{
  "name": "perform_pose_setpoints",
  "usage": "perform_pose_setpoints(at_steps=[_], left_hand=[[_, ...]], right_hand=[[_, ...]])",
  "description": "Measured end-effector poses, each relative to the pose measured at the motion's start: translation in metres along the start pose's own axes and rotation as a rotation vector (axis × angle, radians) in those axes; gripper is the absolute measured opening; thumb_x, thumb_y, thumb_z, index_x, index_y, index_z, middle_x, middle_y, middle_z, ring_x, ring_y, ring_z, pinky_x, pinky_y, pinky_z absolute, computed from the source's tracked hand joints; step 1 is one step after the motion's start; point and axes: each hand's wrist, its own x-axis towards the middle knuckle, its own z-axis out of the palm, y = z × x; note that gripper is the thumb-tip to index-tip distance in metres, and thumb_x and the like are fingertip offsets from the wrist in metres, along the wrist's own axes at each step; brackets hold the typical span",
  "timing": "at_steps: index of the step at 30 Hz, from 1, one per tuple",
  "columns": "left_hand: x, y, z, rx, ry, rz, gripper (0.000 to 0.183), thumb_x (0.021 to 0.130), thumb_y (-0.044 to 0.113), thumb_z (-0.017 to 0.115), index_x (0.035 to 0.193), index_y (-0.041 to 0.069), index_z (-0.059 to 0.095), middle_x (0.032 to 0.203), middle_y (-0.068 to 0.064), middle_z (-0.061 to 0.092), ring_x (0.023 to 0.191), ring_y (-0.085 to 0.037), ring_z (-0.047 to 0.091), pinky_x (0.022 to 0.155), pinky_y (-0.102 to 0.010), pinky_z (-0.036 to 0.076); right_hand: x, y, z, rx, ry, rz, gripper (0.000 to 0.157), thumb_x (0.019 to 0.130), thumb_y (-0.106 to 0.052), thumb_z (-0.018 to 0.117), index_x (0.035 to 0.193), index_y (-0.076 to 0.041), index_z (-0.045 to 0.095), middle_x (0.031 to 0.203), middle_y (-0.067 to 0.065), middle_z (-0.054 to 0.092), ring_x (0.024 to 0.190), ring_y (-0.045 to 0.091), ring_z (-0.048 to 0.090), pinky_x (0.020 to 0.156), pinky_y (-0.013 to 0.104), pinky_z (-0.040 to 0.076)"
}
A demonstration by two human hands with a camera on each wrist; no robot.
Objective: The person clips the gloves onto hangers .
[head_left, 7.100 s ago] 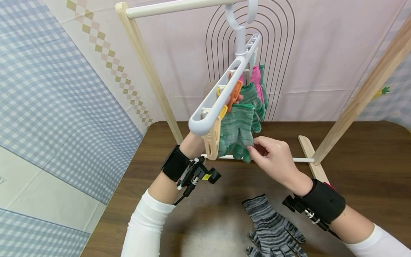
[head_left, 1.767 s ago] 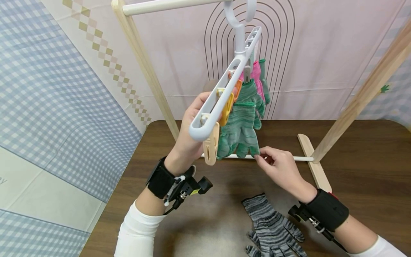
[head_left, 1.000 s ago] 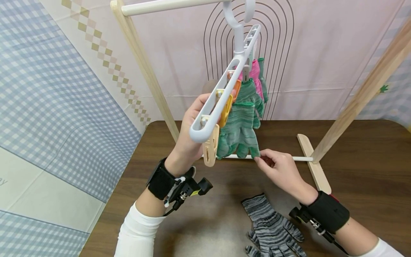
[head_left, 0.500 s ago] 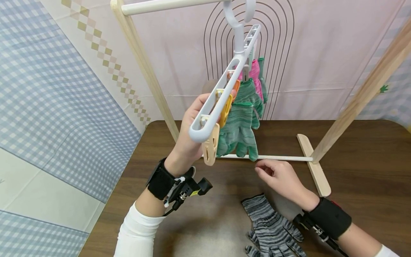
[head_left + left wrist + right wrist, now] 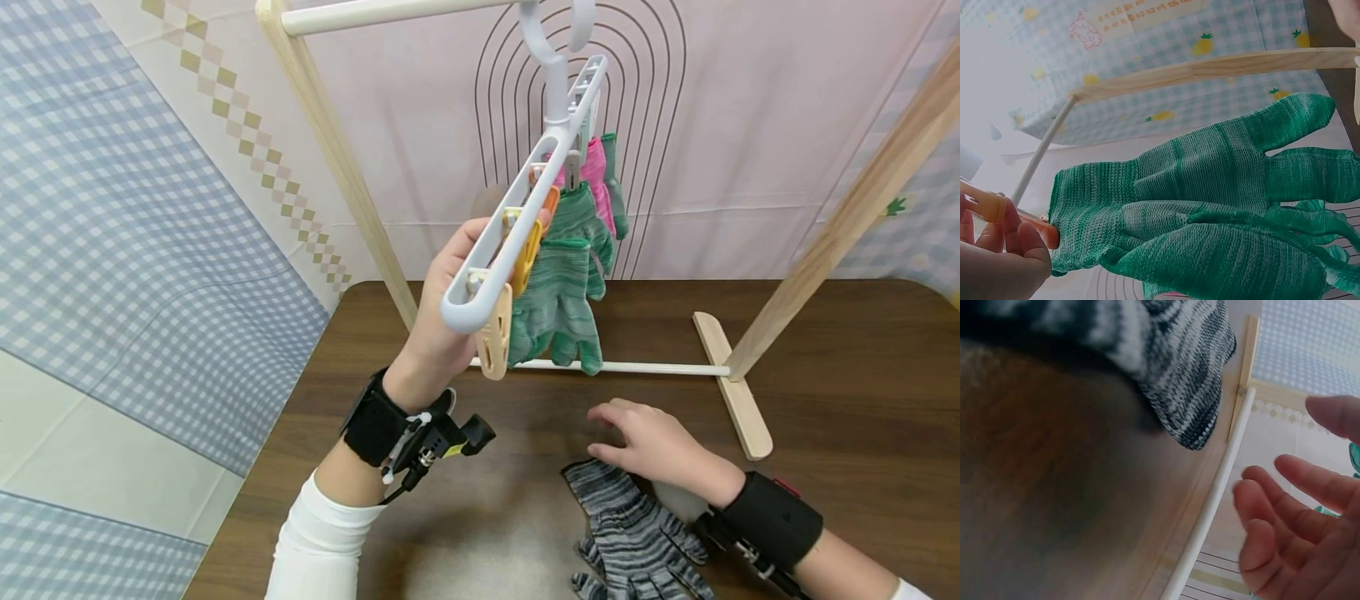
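Observation:
My left hand [image 5: 442, 308] is raised behind the white hanger [image 5: 517, 221], partly hidden by its bar. In the left wrist view its fingers curl round a yellow clothespin [image 5: 988, 205], close beside an orange clothespin [image 5: 1049, 234] at the cuff of a green knit glove [image 5: 1197, 165]. That glove [image 5: 558, 300] hangs fingers down under the bar. My right hand [image 5: 648, 442] holds nothing, thumb and fingers spread apart, above the cuff end of a black-and-grey striped glove [image 5: 637, 533] lying on the table. A beige clothespin [image 5: 495, 333] dangles at the hanger's near end.
Farther along the hanger hang a pink glove [image 5: 597, 183] and more green ones, with a grey clothespin [image 5: 573, 171]. A wooden stand carries the hanger on its white top rod [image 5: 397, 15]. Its right post [image 5: 847, 208] and white lower rod [image 5: 660, 368] stand beyond my right hand.
My right hand has let go of the green glove's fingertip and moved down toward the striped glove, its fingers spreading. My left hand, farther back at first, now stays nearly still at the clothespins.

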Motion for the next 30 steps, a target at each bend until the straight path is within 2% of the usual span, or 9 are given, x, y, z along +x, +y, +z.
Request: perform_pose_setpoints(at_steps=[6, 13, 21, 30], left_hand=[[-0.001, -0.001, -0.001, -0.015, -0.004, 0.001, 0.027, 0.084, -0.014, 0.040, 0.104, 0.003, 0.047, 0.092, 0.003, 0.054, 0.082, -0.010, 0.048, 0.069, -0.020, 0.041], [-0.001, -0.001, 0.000, -0.009, 0.006, 0.003, 0.031, 0.084, -0.018, 0.034, 0.102, 0.005, 0.047, 0.089, 0.004, 0.053, 0.079, -0.007, 0.048, 0.068, -0.019, 0.040], [0.000, -0.002, 0.000, 0.004, 0.003, 0.000, 0.032, 0.085, -0.017, 0.034, 0.101, 0.006, 0.048, 0.092, 0.004, 0.055, 0.081, -0.007, 0.049, 0.069, -0.019, 0.041], [0.000, -0.003, -0.001, 0.010, 0.005, 0.001, 0.027, 0.085, -0.017, 0.033, 0.107, -0.005, 0.043, 0.089, 0.004, 0.053, 0.079, -0.007, 0.047, 0.068, -0.019, 0.040]], right_hand=[[-0.001, 0.001, 0.004, 0.004, -0.110, 0.031, 0.041, 0.077, -0.035, 0.065, 0.109, -0.009, 0.057, 0.083, -0.003, 0.053, 0.067, 0.003, 0.046, 0.054, 0.021, 0.034], [-0.002, 0.001, 0.010, -0.016, -0.179, 0.033, 0.036, 0.075, -0.032, 0.067, 0.105, -0.013, 0.059, 0.089, -0.002, 0.055, 0.072, 0.008, 0.052, 0.057, 0.025, 0.038], [-0.002, 0.001, 0.013, -0.031, -0.197, 0.052, 0.032, 0.074, -0.023, 0.069, 0.102, -0.012, 0.060, 0.086, -0.002, 0.053, 0.073, 0.012, 0.053, 0.057, 0.027, 0.039], [-0.002, 0.003, 0.016, -0.065, -0.206, 0.088, 0.021, 0.073, -0.018, 0.070, 0.089, -0.013, 0.058, 0.080, -0.002, 0.047, 0.065, 0.010, 0.044, 0.055, 0.026, 0.035]])
